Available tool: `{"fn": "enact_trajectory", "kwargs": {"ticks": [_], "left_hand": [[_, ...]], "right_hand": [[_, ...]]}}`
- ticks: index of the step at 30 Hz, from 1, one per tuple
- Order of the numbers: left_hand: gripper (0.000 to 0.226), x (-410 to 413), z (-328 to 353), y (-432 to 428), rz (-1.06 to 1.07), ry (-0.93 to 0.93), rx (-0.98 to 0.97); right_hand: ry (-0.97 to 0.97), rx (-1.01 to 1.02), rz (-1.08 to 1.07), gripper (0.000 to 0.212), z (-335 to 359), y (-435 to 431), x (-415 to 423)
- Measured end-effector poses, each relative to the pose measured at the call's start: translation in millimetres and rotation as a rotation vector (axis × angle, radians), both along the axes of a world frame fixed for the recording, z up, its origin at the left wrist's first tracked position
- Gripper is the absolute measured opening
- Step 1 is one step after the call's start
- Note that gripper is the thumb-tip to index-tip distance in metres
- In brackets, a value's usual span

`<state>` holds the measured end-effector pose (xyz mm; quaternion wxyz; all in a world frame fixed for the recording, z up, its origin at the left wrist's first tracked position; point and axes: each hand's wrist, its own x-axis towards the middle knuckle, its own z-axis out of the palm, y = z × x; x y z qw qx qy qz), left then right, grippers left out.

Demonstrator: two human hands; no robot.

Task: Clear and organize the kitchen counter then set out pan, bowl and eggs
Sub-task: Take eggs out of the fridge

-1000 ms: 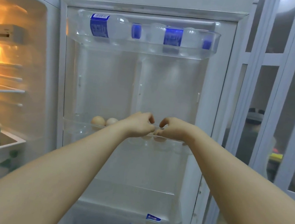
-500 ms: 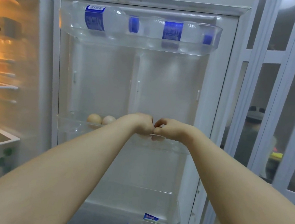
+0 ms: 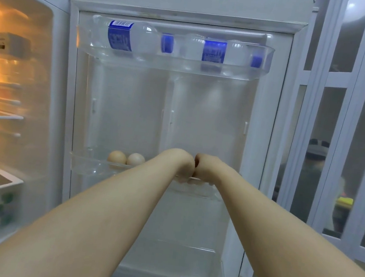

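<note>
While left hand [image 3: 181,163] and right hand [image 3: 208,167] meet knuckle to knuckle at the door shelf [image 3: 87,168], fingers hidden, can't tell what they hold; two eggs [image 3: 117,157] beside; blue bottle labels [image 3: 120,36] unreadable.

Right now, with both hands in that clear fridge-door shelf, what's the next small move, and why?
Probably lift both hands straight up. The left hand and right hand curl down into the clear plastic door shelf, knuckles together, likely around eggs I cannot see; two brown eggs sit beside the left hand.
</note>
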<state>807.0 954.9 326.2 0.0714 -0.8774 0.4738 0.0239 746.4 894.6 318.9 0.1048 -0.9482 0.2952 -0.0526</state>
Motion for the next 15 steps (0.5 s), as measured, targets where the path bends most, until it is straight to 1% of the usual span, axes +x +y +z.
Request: {"fn": "enact_trajectory", "kwargs": {"ticks": [2, 3, 6, 9, 12, 15], "left_hand": [[0.031, -1.3, -0.4, 0.2, 0.004, -0.008, 0.001], [0.030, -2.2, -0.5, 0.6, 0.006, -0.015, -0.003], [0.031, -4.6, -0.2, 1.1, 0.008, -0.021, -0.050], [0.033, -7.3, -1.7, 3.3, 0.008, -0.028, -0.122], [0.037, -6.8, -5.4, 4.8, 0.045, -0.016, -0.254], [0.042, -7.4, -9.5, 9.7, 0.123, 0.095, -0.425]], "right_hand": [[-0.037, -0.007, -0.002, 0.014, -2.3, -3.1, 0.4], [-0.069, -0.004, -0.003, 0.015, -3.9, -4.4, 0.0], [-0.186, 0.049, -0.014, 0.023, -8.5, -6.7, -4.4], [-0.239, 0.118, -0.037, 0.030, -9.6, -7.1, -9.0], [-0.281, 0.164, -0.032, 0.040, -9.7, -5.4, -10.2], [-0.315, 0.198, -0.056, 0.053, -10.5, -5.7, -10.8]]}}
